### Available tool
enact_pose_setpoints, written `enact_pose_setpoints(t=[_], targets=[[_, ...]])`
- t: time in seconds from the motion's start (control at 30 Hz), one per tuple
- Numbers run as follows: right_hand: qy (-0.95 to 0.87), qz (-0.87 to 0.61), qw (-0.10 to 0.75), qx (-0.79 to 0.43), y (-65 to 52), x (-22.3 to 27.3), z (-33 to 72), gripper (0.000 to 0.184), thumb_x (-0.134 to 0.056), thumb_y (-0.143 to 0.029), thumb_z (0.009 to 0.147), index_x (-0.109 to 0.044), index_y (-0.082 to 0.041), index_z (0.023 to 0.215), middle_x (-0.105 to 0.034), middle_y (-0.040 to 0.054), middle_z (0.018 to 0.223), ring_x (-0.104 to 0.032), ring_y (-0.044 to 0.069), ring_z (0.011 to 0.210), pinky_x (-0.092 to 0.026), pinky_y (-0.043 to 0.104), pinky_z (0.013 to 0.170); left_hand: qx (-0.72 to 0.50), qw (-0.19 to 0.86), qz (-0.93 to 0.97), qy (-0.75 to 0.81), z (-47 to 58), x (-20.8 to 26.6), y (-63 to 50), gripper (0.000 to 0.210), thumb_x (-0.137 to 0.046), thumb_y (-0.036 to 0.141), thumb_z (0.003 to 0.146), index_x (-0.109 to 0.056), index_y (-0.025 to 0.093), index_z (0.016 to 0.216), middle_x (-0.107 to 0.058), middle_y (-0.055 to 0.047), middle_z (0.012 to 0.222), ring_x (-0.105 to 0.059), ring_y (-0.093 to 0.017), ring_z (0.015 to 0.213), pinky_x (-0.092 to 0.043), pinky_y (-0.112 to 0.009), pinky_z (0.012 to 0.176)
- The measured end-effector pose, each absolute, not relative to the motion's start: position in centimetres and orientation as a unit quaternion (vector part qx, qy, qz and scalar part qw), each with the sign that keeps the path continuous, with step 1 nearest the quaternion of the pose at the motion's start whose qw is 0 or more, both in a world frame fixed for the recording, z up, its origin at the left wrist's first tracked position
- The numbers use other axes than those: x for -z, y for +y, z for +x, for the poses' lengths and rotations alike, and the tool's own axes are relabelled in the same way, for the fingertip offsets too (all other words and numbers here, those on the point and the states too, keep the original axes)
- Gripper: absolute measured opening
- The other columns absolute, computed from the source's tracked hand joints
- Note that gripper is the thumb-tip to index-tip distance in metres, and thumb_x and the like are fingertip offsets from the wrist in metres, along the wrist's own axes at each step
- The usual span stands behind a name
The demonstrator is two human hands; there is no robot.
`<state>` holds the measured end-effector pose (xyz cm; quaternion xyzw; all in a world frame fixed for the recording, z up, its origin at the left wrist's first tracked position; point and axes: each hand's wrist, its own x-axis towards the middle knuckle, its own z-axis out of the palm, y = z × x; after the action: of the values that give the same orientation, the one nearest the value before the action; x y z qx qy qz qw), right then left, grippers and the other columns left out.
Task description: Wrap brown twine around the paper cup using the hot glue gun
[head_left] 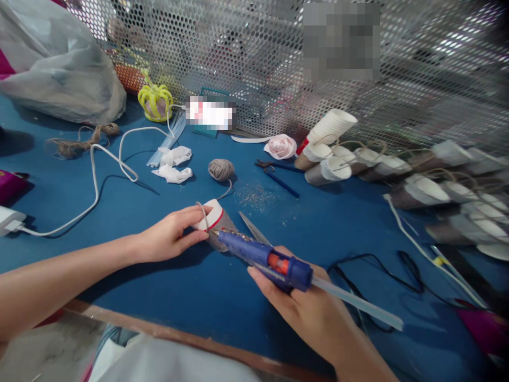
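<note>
The right hand (314, 302) curls its fingers round a glue gun (244, 246) near the counter's (191, 302) front edge; the left hand (163, 239) pinches a paper cup (216, 214), maybe steadying it.

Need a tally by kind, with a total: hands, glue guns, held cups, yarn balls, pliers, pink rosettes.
Hands: 2 (left hand, right hand)
Glue gun: 1
Held cup: 1
Yarn ball: 1
Pliers: 1
Pink rosette: 1
Total: 7

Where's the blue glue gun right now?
In the head view, the blue glue gun is just below centre, held in the right hand and pointing at the paper cup in the left hand.
</note>
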<state>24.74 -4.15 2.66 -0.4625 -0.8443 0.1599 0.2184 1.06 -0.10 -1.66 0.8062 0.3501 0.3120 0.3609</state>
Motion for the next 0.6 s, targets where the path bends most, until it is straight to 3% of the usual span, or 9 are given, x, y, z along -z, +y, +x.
enact_pose_setpoints(t=[0.2, 0.37, 0.6], targets=[[-0.847, -0.461, 0.219, -0.152, -4.1, -2.5, 24.9, 0.004, -0.054, -0.026, 0.080, -0.054, -0.022, 0.080, -0.061, -0.0022, 0.067, -0.059, 0.012, 0.056, -0.046, 0.020, 0.054, -0.306, 0.356, 0.811, 0.349, 1.0, 1.6, -0.1, 0.019, -0.041, 0.027, 0.087, -0.051, 0.013, 0.080, -0.054, -0.008, 0.087, -0.053, -0.019, 0.092, -0.043, -0.033, 0.085], [-0.846, -0.477, 0.217, -0.101, -3.8, -2.6, 25.4, 0.013, -0.053, -0.033, 0.080, -0.058, -0.021, 0.077, -0.059, -0.0012, 0.055, -0.056, 0.014, 0.047, -0.043, 0.024, 0.045, -0.301, 0.349, 0.821, 0.337, 0.9, 1.6, 0.0, 0.014, -0.041, 0.020, 0.087, -0.049, 0.013, 0.078, -0.055, -0.009, 0.091, -0.052, -0.019, 0.093, -0.040, -0.035, 0.091], [-0.840, -0.498, 0.199, -0.080, -3.0, -2.5, 25.9, 0.029, -0.049, -0.039, 0.081, -0.060, -0.021, 0.060, -0.058, 0.0010, 0.048, -0.058, 0.018, 0.049, -0.044, 0.027, 0.047, -0.276, 0.342, 0.831, 0.342, 0.6, 1.8, 0.0, 0.017, -0.039, 0.025, 0.088, -0.051, 0.013, 0.086, -0.056, -0.009, 0.090, -0.052, -0.020, 0.097, -0.040, -0.035, 0.092]])
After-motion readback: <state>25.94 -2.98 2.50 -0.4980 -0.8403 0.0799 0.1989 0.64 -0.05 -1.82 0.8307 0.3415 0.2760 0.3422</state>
